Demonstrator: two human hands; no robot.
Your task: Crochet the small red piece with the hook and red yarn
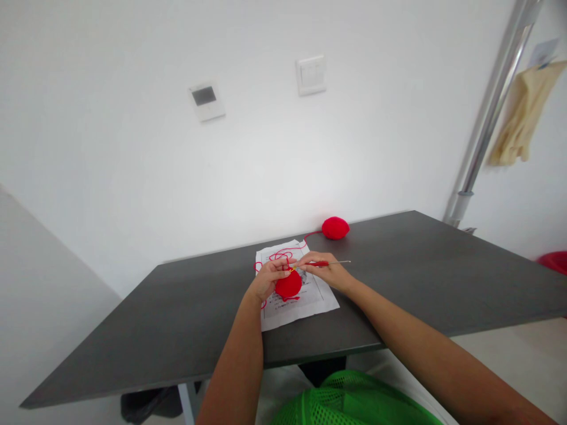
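Observation:
Pinched in my left hand (267, 278) is a small round piece of red crochet (289, 285), held by its upper edge. My right hand (325, 268) grips a crochet hook (319, 264) with a red handle, whose metal shaft sticks out to the right. The hook's other end, yellowish, meets the top edge of the crochet between both hands; the stitch there is too small to make out. Loose red yarn (281, 254) loops behind my fingers and runs back to a red yarn ball (335, 228). Beneath my hands lies a printed paper sheet (323, 295).
The dark grey table (199, 319) stands against a white wall carrying a thermostat panel (207, 101) and a light switch (311, 75). At right are a metal pole (496, 118), hanging cream gloves (525, 112) and a red object (553, 261) past the table edge.

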